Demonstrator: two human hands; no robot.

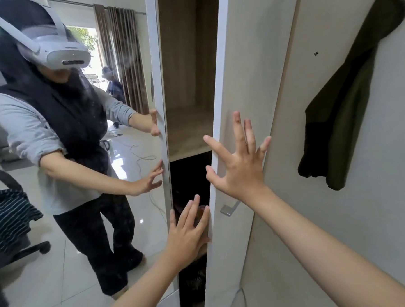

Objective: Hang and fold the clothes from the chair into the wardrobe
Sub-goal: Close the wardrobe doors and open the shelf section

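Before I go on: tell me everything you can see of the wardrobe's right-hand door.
The right-hand door is a tall pale panel, matte cream laminate by its look, with a white edge. It stands ajar, leaving a gap onto the wood-look shelf and the dark compartment below. A small silver handle sits low on its face. The right hand lies spread on it, thumb round the edge; the left hand touches that edge lower down.
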